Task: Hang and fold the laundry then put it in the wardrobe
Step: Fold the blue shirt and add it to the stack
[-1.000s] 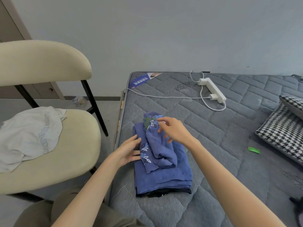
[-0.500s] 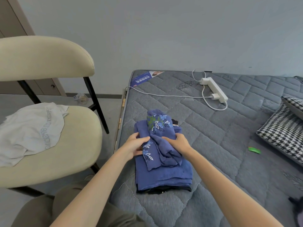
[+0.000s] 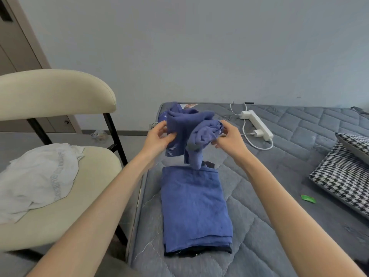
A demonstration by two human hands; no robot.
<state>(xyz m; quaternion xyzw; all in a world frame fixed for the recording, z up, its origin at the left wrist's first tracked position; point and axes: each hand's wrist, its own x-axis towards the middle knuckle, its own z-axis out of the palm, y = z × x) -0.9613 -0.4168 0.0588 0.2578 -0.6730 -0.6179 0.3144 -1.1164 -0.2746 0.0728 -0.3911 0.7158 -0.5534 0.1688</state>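
A crumpled blue garment (image 3: 187,134) with a leaf print hangs in the air above the mattress. My left hand (image 3: 157,139) grips its left side and my right hand (image 3: 229,138) pinches its right side. Below it, a folded blue cloth (image 3: 194,206) lies flat on the grey quilted mattress (image 3: 279,186), on top of a dark garment (image 3: 197,252) whose edge shows at the near end. A white garment (image 3: 38,180) lies bunched on the seat of the cream chair (image 3: 60,216) to the left.
A white power strip (image 3: 257,124) with its cable lies at the far end of the mattress. A houndstooth pillow (image 3: 343,174) sits at the right edge, a small green wrapper (image 3: 308,198) near it. A wooden wardrobe (image 3: 18,62) stands at the far left.
Both hands took hold of the crumpled blue garment and lifted it off the folded stack, up and away from me. The folded cloth beneath is now uncovered.
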